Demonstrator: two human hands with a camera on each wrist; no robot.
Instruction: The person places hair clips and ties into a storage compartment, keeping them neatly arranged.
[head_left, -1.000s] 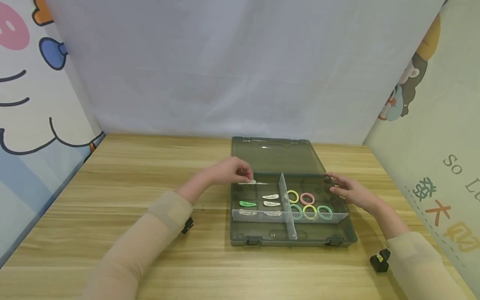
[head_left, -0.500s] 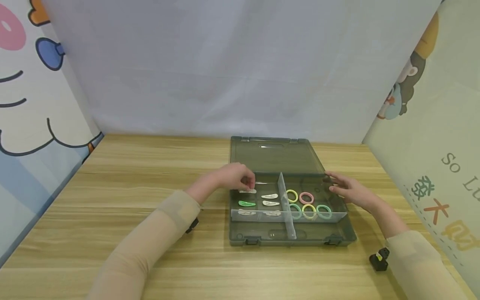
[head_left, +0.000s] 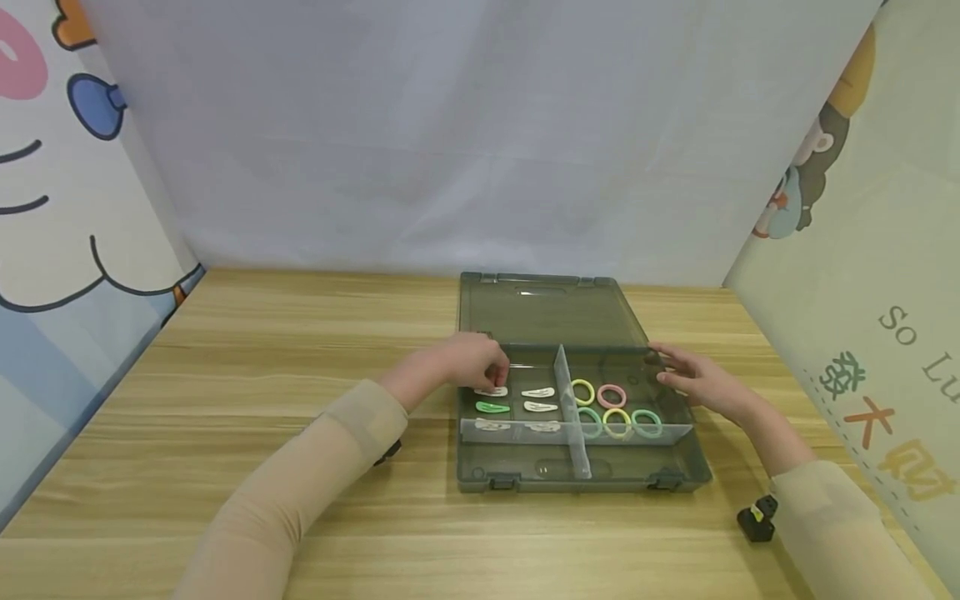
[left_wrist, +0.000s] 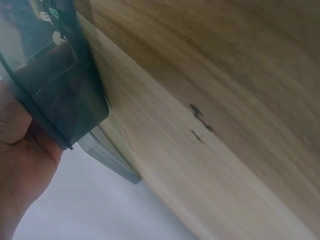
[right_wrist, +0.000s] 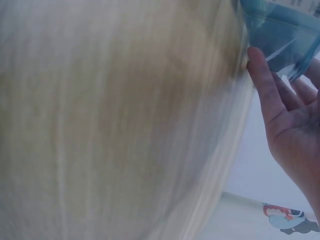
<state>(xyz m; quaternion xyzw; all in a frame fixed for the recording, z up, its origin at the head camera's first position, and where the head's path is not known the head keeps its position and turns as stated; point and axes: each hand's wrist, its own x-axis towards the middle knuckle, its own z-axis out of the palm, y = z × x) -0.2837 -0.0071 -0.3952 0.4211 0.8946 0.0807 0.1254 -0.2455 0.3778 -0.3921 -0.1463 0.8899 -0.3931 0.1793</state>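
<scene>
My left hand (head_left: 476, 360) reaches into the back left compartment of a translucent grey divided box (head_left: 517, 460). Its fingertips pinch a white hair clip (head_left: 489, 392) low over the compartment floor, partly hidden by the fingers. Just in front of it lies a green hair clip (head_left: 492, 407), with several more white hair clips, such as this hair clip (head_left: 538, 392), to the right and front. My right hand (head_left: 705, 385) rests against the box's right edge, its fingers loosely extended. In the right wrist view those fingers touch the box wall (right_wrist: 277, 37).
Several yellow, pink and green hair ties (head_left: 612, 396) lie in the back right compartment. Clear dividers (head_left: 562, 375) separate the sections. The open lid (head_left: 555, 312) lies back on the wooden table (head_left: 322, 333), near a white cloth backdrop (head_left: 450, 167).
My left hand has come toward the front with the white hair clip, bringing it from the compartment's back down beside the green one. My right hand stays at the box edge.
</scene>
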